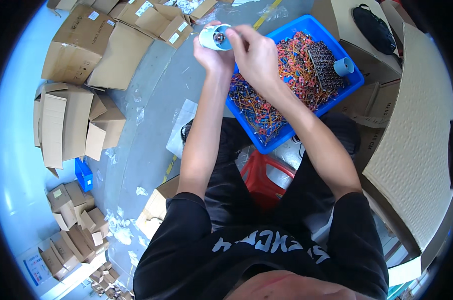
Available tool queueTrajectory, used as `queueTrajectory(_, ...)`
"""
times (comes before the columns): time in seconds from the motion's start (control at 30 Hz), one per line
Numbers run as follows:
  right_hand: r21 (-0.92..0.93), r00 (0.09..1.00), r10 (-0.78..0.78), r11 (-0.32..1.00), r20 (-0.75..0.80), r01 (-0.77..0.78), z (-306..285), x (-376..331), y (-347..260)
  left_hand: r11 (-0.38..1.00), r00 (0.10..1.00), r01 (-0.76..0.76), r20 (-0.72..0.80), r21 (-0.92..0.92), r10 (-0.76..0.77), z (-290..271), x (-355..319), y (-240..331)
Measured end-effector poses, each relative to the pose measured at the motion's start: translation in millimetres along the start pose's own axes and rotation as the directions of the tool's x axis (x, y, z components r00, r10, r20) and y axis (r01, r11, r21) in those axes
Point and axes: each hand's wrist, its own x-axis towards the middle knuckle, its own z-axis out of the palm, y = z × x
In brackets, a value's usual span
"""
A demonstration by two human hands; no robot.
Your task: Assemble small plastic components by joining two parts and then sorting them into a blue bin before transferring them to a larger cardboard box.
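My left hand (214, 56) is wrapped round a short white tube (207, 40) with a pale blue inside, its opening facing me. A small cluster of dark, round-tipped parts shows within that opening. My right hand (256, 52) is at the tube's right rim, thumb bent in and fingers curled and partly blurred; whatever lies between them is hidden. Below and right of my hands is a blue plastic bin (357, 80) heaped with small wired parts (296, 65) in orange, red and dark tones. On the heap lie a grid-like block of dark round parts (322, 65) and a second pale blue tube (343, 67).
A red plastic stool (261, 177) is between my legs. Large cardboard sheets (411, 145) and a box with a black pouch (374, 27) stand at right. Open cardboard boxes (76, 45) line the left, with a small blue bin (83, 175) and plastic scraps (119, 227) on the floor.
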Motion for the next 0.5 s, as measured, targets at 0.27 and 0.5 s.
queueTrajectory(0.27, 0.289, 0.999, -0.021, 0.957, 0.033, 0.010, -8.7, 12.5, 26.7, 0.984, 0.940, 0.174, 0.305, -0.033, -0.156, 13.3, -6.2, -13.1)
queueTrajectory(0.5, 0.466, 0.986, -0.010, 0.882, 0.167, -0.070, -33.9, 9.6, 24.7, 0.965, 0.880, 0.260, 0.404, 0.035, -0.251, 29.6, -13.4, -18.4)
